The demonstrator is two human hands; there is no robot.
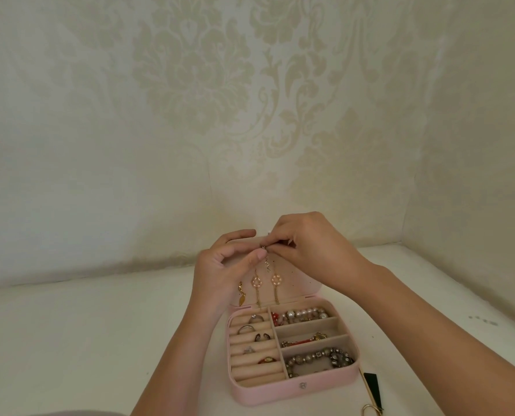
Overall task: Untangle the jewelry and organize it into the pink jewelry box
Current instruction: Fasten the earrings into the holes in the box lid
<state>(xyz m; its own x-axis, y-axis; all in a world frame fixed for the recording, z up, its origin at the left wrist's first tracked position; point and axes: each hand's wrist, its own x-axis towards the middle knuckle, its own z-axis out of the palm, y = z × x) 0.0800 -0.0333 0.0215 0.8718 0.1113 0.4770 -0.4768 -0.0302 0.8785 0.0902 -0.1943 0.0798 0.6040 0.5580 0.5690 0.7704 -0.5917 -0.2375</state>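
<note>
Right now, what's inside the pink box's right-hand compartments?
Far to near: pearl bracelet, an empty-looking slot, red-and-gold bracelet, grey beaded bracelet. Anything beneath them is covered.

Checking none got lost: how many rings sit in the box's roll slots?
5, down the left rolls: top ring, second ring, third ring, fourth ring, red ring. Hidden ones unlikely.

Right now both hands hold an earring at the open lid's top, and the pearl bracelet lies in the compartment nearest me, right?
Not quite: the head view shows the pearl bracelet in the farthest compartment, by the lid. Left hand and right hand do hold the earring.
</note>
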